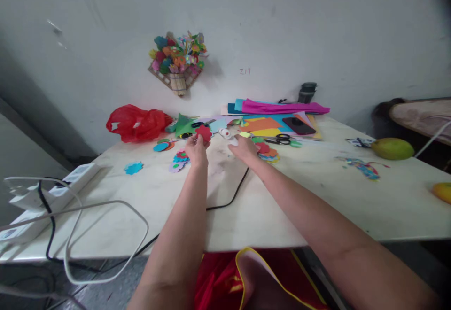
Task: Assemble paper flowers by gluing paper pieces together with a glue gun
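Pinched in my left hand [197, 148] is a red paper flower [203, 133], raised a little above the table. My right hand [244, 147] is wrapped round a white glue gun [227, 135], whose front end points left toward the flower, apart from it. A black cord [229, 204] runs across the table below my hands. Paper flowers with coloured centres [178, 163] lie left of my left wrist. More flowers [269, 153] are piled right of my right hand. A blue flower [134, 167] lies farther left, below blue round pieces [161, 147].
A red plastic bag [139, 123] sits back left. Black scissors [283, 139], a phone [299, 126] and coloured paper [260, 125] lie back right. A power strip [75, 178] with looping cables stands at the left; a green mango [392, 148] is at the right.
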Demonstrator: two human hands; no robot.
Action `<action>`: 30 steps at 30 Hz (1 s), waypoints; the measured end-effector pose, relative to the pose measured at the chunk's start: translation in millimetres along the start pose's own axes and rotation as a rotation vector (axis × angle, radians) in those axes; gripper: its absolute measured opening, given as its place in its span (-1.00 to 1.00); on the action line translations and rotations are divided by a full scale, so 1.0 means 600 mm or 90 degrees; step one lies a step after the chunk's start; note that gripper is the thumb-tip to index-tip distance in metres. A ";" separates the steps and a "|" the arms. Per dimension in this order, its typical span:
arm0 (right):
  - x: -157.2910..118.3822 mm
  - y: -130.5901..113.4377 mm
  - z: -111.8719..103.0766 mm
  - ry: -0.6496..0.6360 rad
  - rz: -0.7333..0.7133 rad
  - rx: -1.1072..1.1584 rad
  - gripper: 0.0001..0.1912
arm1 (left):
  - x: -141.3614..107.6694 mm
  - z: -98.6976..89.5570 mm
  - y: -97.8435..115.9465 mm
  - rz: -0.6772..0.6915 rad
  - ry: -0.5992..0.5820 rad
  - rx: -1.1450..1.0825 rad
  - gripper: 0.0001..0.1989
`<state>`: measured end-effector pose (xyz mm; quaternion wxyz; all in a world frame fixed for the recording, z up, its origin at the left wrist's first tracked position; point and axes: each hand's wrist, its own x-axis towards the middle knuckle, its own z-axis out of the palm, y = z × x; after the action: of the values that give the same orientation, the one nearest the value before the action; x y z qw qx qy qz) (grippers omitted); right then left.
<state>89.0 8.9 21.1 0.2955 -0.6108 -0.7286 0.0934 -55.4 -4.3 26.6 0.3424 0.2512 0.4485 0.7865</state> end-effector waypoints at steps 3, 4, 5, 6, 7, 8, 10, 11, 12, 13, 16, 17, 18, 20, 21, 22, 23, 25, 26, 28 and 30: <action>-0.002 0.020 -0.006 0.022 0.005 0.211 -0.77 | -0.007 0.003 -0.006 -0.045 -0.047 -0.010 -0.94; -0.004 0.026 -0.008 -0.001 0.008 0.292 -0.81 | -0.010 0.003 -0.008 -0.052 -0.067 -0.010 -0.93; -0.007 0.032 -0.011 -0.027 0.013 0.373 -0.84 | -0.011 0.003 -0.010 -0.059 -0.086 -0.008 -0.92; -0.010 0.038 -0.015 -0.053 0.010 0.447 -0.88 | -0.012 0.003 -0.012 -0.066 -0.105 -0.004 -0.92; -0.014 0.044 -0.019 -0.074 0.008 0.506 -0.91 | -0.013 0.002 -0.014 -0.074 -0.121 0.000 -0.92; -0.017 0.048 -0.024 -0.087 0.004 0.549 -0.91 | -0.013 0.002 -0.016 -0.084 -0.138 0.004 -0.93; -0.021 0.056 -0.034 -0.121 -0.010 0.581 -0.87 | -0.012 0.000 -0.020 -0.106 -0.169 0.012 -0.96; -0.022 0.058 -0.039 -0.124 -0.018 0.590 -0.86 | -0.012 -0.001 -0.021 -0.115 -0.183 0.014 -0.96; -0.023 0.060 -0.044 -0.128 -0.027 0.598 -0.84 | -0.011 -0.001 -0.023 -0.122 -0.197 0.015 -0.94; -0.023 0.061 -0.050 -0.132 -0.038 0.605 -0.81 | -0.011 -0.002 -0.024 -0.129 -0.211 0.014 -0.93; -0.024 0.061 -0.063 -0.163 -0.053 0.593 -0.73 | -0.009 -0.006 -0.028 -0.147 -0.247 0.012 -0.93; -0.025 0.060 -0.066 -0.175 -0.049 0.577 -0.70 | -0.008 -0.008 -0.030 -0.153 -0.257 0.012 -0.94; -0.026 0.060 -0.068 -0.186 -0.043 0.559 -0.68 | -0.007 -0.009 -0.031 -0.158 -0.265 0.013 -0.94; -0.027 0.060 -0.070 -0.200 -0.030 0.523 -0.65 | -0.004 -0.012 -0.035 -0.167 -0.283 0.011 -0.95; -0.027 0.060 -0.069 -0.204 -0.027 0.510 -0.64 | -0.003 -0.014 -0.037 -0.172 -0.295 0.009 -0.96; -0.027 0.061 -0.068 -0.207 -0.026 0.502 -0.63 | -0.001 -0.015 -0.039 -0.178 -0.307 0.007 -0.96; -0.026 0.063 -0.067 -0.206 -0.028 0.499 -0.63 | 0.001 -0.016 -0.041 -0.184 -0.319 0.006 -0.96; -0.023 0.067 -0.065 -0.203 -0.032 0.503 -0.63 | 0.004 -0.018 -0.046 -0.193 -0.338 0.006 -0.94; -0.022 0.069 -0.065 -0.199 -0.033 0.505 -0.63 | 0.005 -0.018 -0.048 -0.196 -0.345 0.007 -0.93; -0.020 0.072 -0.066 -0.194 -0.029 0.501 -0.62 | 0.007 -0.019 -0.051 -0.200 -0.356 0.008 -0.92; -0.018 0.074 -0.067 -0.194 -0.024 0.493 -0.59 | 0.008 -0.019 -0.053 -0.203 -0.362 0.006 -0.92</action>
<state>148.7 0.1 28.0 0.3940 -0.4204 -0.6860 0.4443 -56.8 5.0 -6.5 0.5718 0.3889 0.3725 0.6189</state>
